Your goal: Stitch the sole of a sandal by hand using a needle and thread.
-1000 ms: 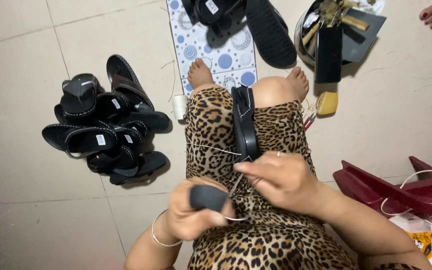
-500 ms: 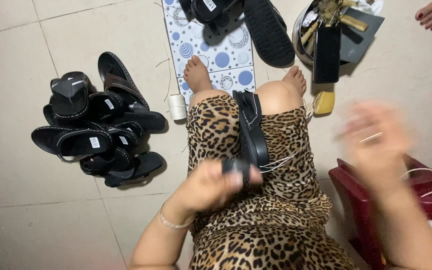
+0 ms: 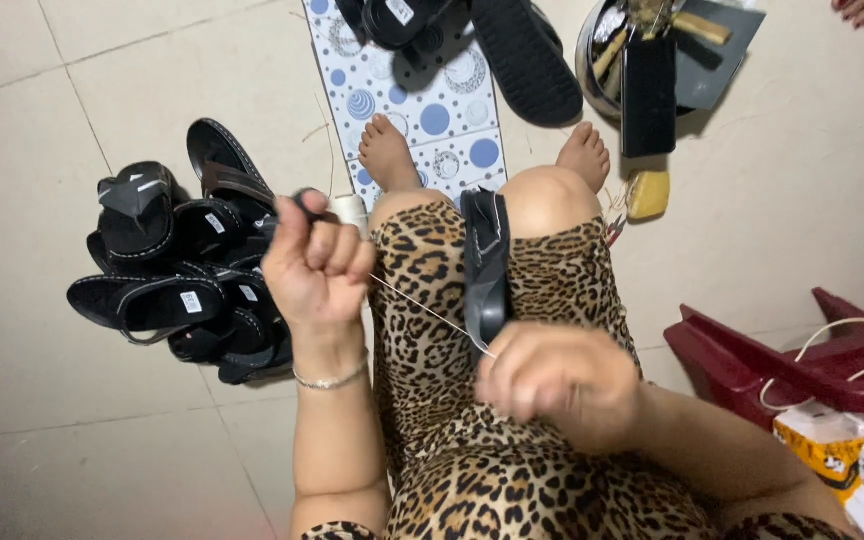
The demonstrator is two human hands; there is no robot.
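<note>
Left hand [image 3: 317, 265] raised, fingers clenched on small black handle, keeping thin pale thread [image 3: 422, 310] taut. Right hand [image 3: 557, 385], blurred, fingers pinch thread's other end beside black leather sandal [image 3: 485, 265] wedged between knees, steadied. Pile of black sandals [image 3: 177, 265] on floor, left.

Matt black sandal [image 3: 485, 262], smooth glossy floor tiles [image 3: 152, 80]

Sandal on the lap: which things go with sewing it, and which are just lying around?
In use:
sandal
thread
left hand, fist shut on a dark tool
right hand, blurred, at the thread's end

Lying about:
sandal pile
spool
dotted mat
tool bowl
red stool
</note>
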